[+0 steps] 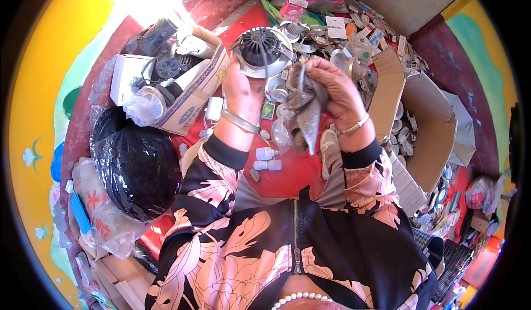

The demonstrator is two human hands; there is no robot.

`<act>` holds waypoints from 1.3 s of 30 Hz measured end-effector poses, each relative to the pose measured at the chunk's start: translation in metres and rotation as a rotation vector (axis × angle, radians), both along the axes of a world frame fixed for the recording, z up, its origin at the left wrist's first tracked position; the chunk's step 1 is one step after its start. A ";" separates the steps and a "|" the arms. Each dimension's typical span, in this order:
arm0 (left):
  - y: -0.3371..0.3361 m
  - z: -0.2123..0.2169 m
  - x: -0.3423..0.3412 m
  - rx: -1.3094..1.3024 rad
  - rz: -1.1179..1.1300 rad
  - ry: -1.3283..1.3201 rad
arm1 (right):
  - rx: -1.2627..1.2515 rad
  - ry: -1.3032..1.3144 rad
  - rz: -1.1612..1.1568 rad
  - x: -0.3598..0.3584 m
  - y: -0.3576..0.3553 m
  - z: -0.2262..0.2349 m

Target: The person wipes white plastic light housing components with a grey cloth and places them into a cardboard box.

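Observation:
My left hand is closed on a round downlight with a black finned heat sink and a pale rim, held up over the red ground cover. Some of the fingers are hidden beneath the lamp. To its right, my right hand pinches a crumpled grey rag, which hangs from the fingers close to the lamp's edge. Below and between my hands lie two white bulbs, a small green box and a clear plastic piece.
An open carton of black lamp parts stands at left, above a shiny black plastic bag. On the right is an open cardboard box holding white pieces. Many small boxes and lamp parts are heaped at the back right, before a wall.

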State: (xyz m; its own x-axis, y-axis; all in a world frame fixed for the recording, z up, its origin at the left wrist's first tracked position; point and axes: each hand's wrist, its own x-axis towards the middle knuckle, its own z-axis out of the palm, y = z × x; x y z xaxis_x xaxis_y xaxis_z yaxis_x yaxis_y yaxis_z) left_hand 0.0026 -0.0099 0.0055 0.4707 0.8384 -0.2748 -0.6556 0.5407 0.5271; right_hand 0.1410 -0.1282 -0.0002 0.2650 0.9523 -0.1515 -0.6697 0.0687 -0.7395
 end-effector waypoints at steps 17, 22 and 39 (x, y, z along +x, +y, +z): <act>-0.008 0.021 -0.025 0.373 -0.789 -0.455 | 0.361 -0.014 -0.126 0.033 -0.029 0.034; -0.019 0.022 -0.022 0.506 -0.836 -0.254 | 0.034 -0.277 0.046 0.036 -0.037 0.038; 0.004 -0.005 -0.018 0.352 -0.552 -0.173 | -0.043 -0.102 -0.697 0.092 -0.047 0.030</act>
State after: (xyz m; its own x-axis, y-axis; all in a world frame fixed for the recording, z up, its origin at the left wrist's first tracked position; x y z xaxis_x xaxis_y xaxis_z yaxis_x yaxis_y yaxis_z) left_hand -0.0157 -0.0061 0.0005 0.8682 0.4883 0.0884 -0.4234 0.6361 0.6451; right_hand 0.2333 -0.1753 0.0294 0.8257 0.5496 -0.1272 -0.4077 0.4256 -0.8079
